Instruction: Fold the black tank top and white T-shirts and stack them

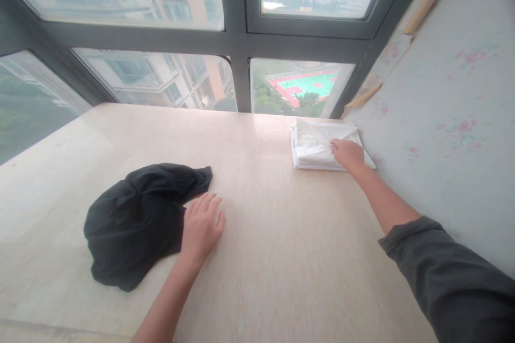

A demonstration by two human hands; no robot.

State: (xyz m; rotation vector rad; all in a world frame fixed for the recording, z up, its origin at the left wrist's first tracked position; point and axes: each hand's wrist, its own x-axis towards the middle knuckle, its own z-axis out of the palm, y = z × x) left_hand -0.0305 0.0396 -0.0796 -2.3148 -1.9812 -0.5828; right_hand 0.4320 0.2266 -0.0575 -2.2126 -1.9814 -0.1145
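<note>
A crumpled black cloth [134, 220] lies on the left part of the pale stone-like sill. My left hand [201, 223] rests at its right edge, palm down, with the fingers apart and nothing held in them. Against the right wall, near the window, sits a folded stack of white cloth [311, 144]. My right hand [348, 154] pinches the top layer of that stack, which creases towards the fingertips.
The sill surface [257, 257] spreads between the two cloths. Grey window frames [239, 83] stand along its far edge. A wall with flowered paper [454, 118] borders the right side, its paper peeling near the window.
</note>
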